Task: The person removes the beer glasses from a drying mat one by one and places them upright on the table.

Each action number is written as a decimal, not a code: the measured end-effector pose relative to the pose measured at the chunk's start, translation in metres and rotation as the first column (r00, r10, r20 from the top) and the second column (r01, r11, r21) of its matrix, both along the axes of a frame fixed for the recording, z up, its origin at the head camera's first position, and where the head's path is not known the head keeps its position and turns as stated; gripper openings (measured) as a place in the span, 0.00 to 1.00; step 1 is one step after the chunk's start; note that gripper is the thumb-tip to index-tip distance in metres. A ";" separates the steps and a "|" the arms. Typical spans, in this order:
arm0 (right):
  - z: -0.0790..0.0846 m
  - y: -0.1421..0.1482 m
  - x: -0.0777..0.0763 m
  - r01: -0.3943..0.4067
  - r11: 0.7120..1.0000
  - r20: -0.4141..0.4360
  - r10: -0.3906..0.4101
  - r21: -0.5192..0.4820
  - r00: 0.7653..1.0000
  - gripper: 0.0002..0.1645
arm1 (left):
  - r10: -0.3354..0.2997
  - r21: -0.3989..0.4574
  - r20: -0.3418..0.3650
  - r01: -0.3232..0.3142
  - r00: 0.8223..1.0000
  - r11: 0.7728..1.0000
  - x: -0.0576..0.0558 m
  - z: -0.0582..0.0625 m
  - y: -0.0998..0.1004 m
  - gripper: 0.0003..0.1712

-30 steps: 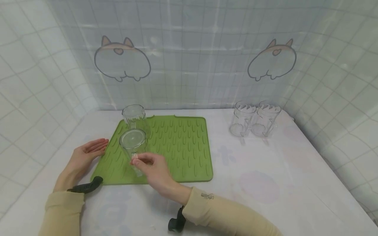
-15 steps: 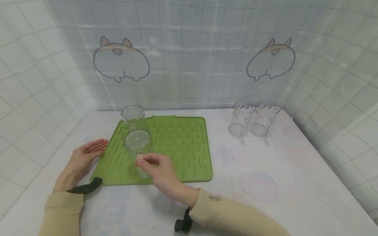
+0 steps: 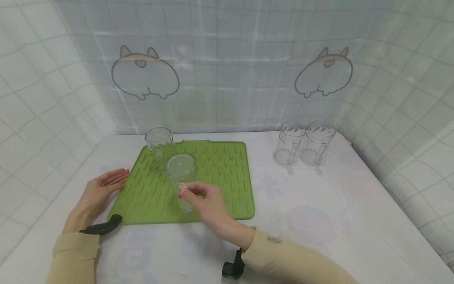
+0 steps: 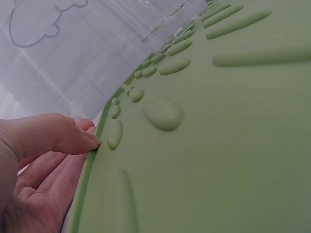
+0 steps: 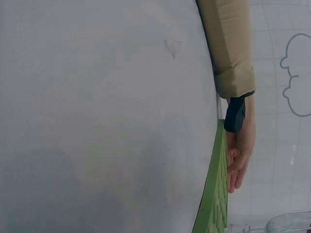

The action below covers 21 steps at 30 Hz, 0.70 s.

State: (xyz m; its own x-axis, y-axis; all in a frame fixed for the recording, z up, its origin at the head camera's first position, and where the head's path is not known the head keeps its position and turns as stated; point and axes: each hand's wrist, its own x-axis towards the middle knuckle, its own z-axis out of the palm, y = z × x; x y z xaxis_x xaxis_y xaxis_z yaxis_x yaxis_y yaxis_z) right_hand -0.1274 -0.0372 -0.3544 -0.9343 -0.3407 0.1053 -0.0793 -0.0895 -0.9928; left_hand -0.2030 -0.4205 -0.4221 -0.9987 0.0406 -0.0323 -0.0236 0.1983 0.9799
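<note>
My right hand (image 3: 211, 205) pinches the handle of a clear glass mug (image 3: 181, 165) between thumb and fingers. That mug is upside down, its base facing up, over the left-middle part of a green drying mat (image 3: 221, 197). Behind it, another clear glass mug (image 3: 159, 138) stands at the mat's back left corner. My left hand (image 3: 101, 187) lies at the mat's left edge, fingers straight. In the left wrist view, the left thumb touches the rim of the mat (image 4: 204, 155). The right wrist view does not show my right hand; part of a glass mug (image 5: 290, 222) appears at its lower right.
Two more clear glass mugs, a nearer-left one (image 3: 290, 142) and one beside it (image 3: 317, 142), stand upright at the back right of the white-covered table (image 3: 319, 221). A tiled-pattern curtain (image 3: 227, 79) with cartoon drawings rises behind the table.
My right hand has moved to the right with the upside-down mug, away from the mat's left side and from the mug behind. The left hand has stayed in place.
</note>
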 end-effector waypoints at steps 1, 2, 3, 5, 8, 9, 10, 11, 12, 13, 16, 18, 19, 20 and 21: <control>0.000 0.001 0.000 0.004 1.000 0.002 -0.004 0.002 1.000 0.12 | -0.001 -0.009 -0.002 0.001 1.000 1.000 0.000 0.000 0.000 0.41; 0.000 0.002 -0.001 0.007 1.000 0.007 -0.007 0.003 1.000 0.12 | -0.003 -0.007 -0.003 0.003 1.000 1.000 0.000 0.000 -0.001 0.41; -0.001 0.003 -0.001 0.009 1.000 0.009 -0.009 0.000 1.000 0.12 | -0.006 -0.013 -0.003 0.006 1.000 1.000 0.000 0.000 -0.001 0.41; -0.001 0.005 -0.001 0.013 1.000 0.013 -0.013 -0.006 1.000 0.12 | -0.007 -0.018 -0.002 0.007 1.000 1.000 -0.001 -0.001 -0.001 0.41; -0.003 0.008 -0.001 0.017 1.000 0.011 -0.016 -0.012 1.000 0.12 | -0.002 -0.031 0.000 0.002 1.000 1.000 -0.002 -0.002 -0.002 0.41; -0.003 0.009 -0.002 0.017 1.000 0.010 -0.017 -0.012 1.000 0.12 | 0.000 -0.037 0.001 0.000 1.000 0.999 -0.002 -0.002 -0.003 0.41; -0.003 0.011 -0.002 0.019 1.000 0.011 -0.019 -0.008 1.000 0.12 | 0.002 -0.035 0.002 -0.001 1.000 0.999 -0.002 -0.002 -0.003 0.41; -0.004 0.012 -0.002 0.018 1.000 0.008 -0.018 -0.005 1.000 0.12 | 0.002 -0.031 0.003 -0.002 1.000 1.000 -0.002 -0.003 -0.003 0.42; -0.004 0.013 -0.002 0.018 1.000 0.008 -0.018 -0.002 1.000 0.12 | 0.001 -0.020 0.004 -0.001 1.000 1.000 -0.002 -0.003 -0.003 0.42; -0.004 0.015 -0.002 0.019 1.000 0.004 -0.019 0.000 1.000 0.12 | 0.000 -0.004 0.006 0.000 1.000 1.000 -0.002 -0.003 -0.003 0.42; -0.005 0.019 -0.002 0.025 1.000 0.003 -0.025 0.012 1.000 0.13 | -0.004 0.023 0.002 0.004 1.000 1.000 -0.002 -0.003 -0.002 0.42; -0.004 0.022 -0.002 0.029 0.999 0.003 -0.029 0.015 1.000 0.13 | -0.004 0.047 0.001 0.004 1.000 0.999 -0.002 -0.002 -0.001 0.43; -0.004 0.024 -0.001 0.033 0.999 0.004 -0.033 0.015 0.999 0.13 | -0.003 0.051 -0.001 0.003 1.000 0.999 -0.002 -0.002 -0.001 0.43; -0.004 0.025 -0.001 0.035 0.999 0.008 -0.035 0.018 0.999 0.13 | -0.002 0.053 -0.001 0.002 1.000 0.999 -0.001 -0.002 -0.001 0.43; -0.004 0.026 0.000 0.038 0.999 0.013 -0.039 0.018 0.999 0.13 | -0.003 0.055 -0.001 0.003 1.000 0.998 -0.001 -0.002 -0.001 0.43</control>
